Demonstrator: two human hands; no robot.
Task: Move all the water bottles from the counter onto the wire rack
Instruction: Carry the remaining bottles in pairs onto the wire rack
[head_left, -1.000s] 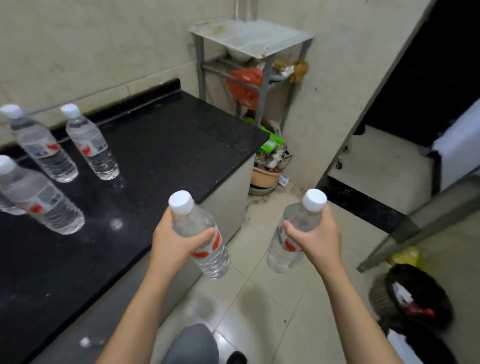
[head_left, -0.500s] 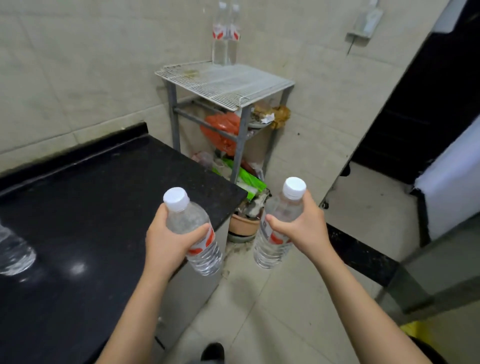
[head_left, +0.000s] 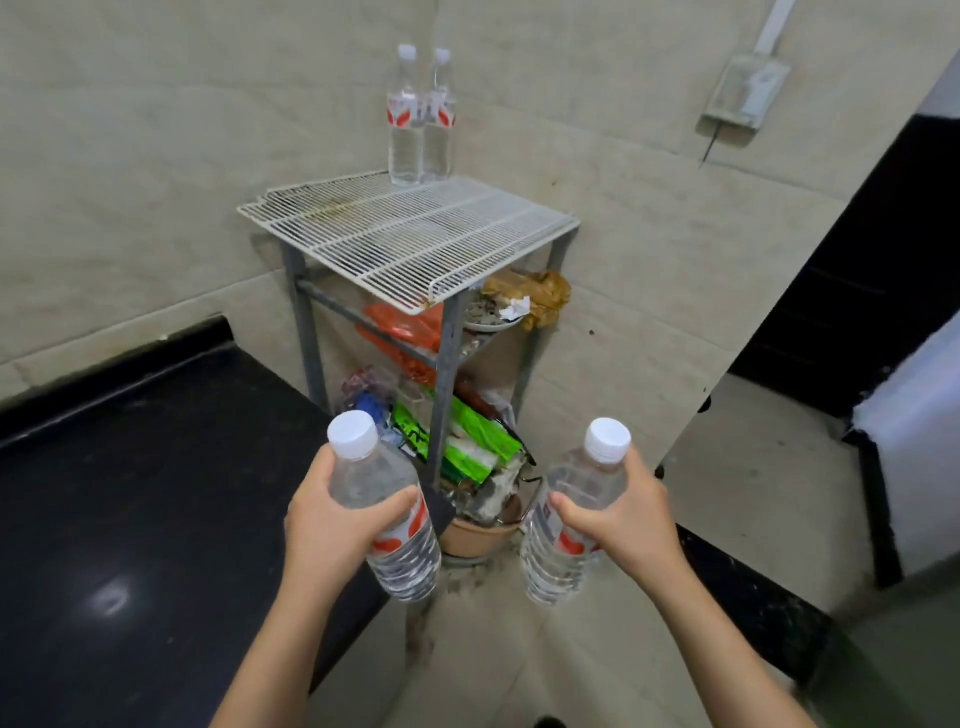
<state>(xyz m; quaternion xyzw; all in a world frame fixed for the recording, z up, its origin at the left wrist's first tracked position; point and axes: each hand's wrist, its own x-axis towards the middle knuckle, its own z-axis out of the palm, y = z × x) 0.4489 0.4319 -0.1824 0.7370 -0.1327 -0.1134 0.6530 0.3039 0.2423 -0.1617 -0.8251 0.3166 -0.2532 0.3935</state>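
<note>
My left hand (head_left: 324, 530) grips a clear water bottle (head_left: 382, 506) with a white cap and red label, held upright over the counter's right end. My right hand (head_left: 631, 519) grips a second such bottle (head_left: 569, 525) over the floor. The white wire rack (head_left: 410, 236) stands ahead in the wall corner, above and beyond both hands. Two bottles (head_left: 420, 117) stand side by side at its back edge against the wall. The black counter (head_left: 130, 493) fills the lower left; no bottles on it are in view.
Under the rack top, lower shelves hold an orange bag (head_left: 410, 338), a dish (head_left: 491, 314) and green packets (head_left: 467, 441). A brown bowl (head_left: 480, 532) sits on the floor by the rack leg. A dark doorway (head_left: 857, 291) opens at the right.
The view has swung up and right from the counter to the rack, which now looks closer. The bottles left on the counter have dropped out of view. Both hands still hold their bottles.
</note>
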